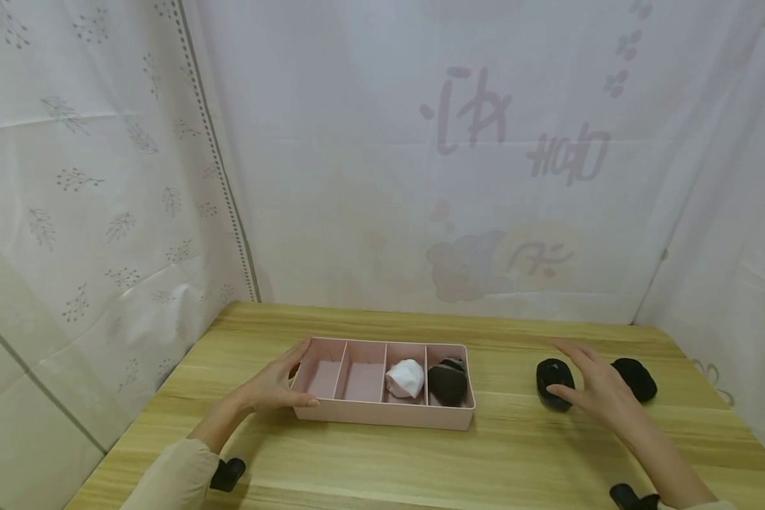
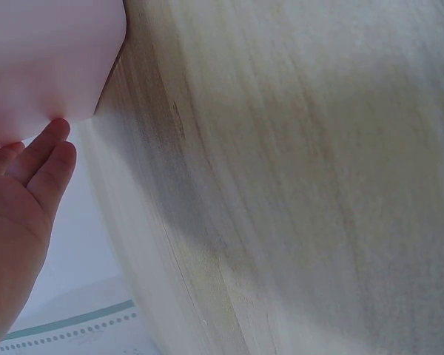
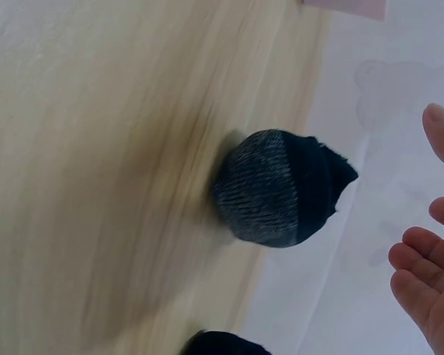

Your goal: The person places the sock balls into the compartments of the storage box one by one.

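Note:
A long pink divided box stands on the table, its compartments side by side. My left hand grips the box's left end, thumb along the front wall and fingers round the back corner. In the left wrist view its fingertips touch the pink wall. A white rolled sock and a dark brown rolled sock sit in the two right compartments. My right hand, fingers spread and holding nothing, hovers by a black rolled sock, which shows a ribbed grey part in the right wrist view.
Another black rolled sock lies farther right, partly behind my right hand. The wooden table meets a pale printed curtain at the back, with more curtain on both sides. Black straps are at the wrists.

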`<state>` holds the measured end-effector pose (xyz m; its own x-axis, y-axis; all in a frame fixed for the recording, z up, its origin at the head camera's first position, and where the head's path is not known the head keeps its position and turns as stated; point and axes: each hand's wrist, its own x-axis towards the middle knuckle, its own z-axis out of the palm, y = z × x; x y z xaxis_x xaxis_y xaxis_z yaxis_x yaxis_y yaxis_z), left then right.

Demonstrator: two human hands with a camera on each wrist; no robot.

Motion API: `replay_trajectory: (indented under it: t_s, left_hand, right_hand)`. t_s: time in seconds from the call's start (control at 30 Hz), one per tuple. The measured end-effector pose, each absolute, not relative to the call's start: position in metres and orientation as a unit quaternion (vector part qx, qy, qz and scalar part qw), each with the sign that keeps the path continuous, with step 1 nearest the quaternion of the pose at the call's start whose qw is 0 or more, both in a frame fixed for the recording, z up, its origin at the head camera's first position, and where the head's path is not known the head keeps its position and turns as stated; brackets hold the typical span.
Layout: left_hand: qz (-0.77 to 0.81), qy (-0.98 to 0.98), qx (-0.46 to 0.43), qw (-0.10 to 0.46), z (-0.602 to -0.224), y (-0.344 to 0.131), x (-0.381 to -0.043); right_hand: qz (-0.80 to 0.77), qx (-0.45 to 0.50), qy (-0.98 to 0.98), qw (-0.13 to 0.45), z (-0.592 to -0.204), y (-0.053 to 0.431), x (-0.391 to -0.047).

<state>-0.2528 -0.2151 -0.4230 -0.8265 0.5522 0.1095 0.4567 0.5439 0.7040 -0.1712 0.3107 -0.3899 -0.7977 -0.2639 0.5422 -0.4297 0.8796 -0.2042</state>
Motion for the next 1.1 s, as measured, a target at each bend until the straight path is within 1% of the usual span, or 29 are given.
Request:
replay_trajectory:
  t_s: [0.13, 0.27, 0.37, 1.1]
  left_hand:
    - [0.382, 0.875, 0.292, 0.058, -0.423, -0.215, -0.253]
    - [0.384, 0.874, 0.291, 0.057, -0.424, -0.216, -0.252]
    - [0.384, 0.875, 0.291, 0.057, -0.424, -0.216, -0.252]
    - [0.382, 0.876, 0.289, 0.057, -0.425, -0.216, -0.254]
  right_hand:
    - [0.175, 0.164, -0.944, 0.225, -0.392, 0.314, -0.170]
    - [0.185, 0.135, -0.957, 0.180, -0.395, 0.316, -0.170]
    - [0.186, 0.123, -0.961, 0.164, -0.398, 0.318, -0.171]
    - [0.188, 0.116, -0.966, 0.137, -0.409, 0.320, -0.178]
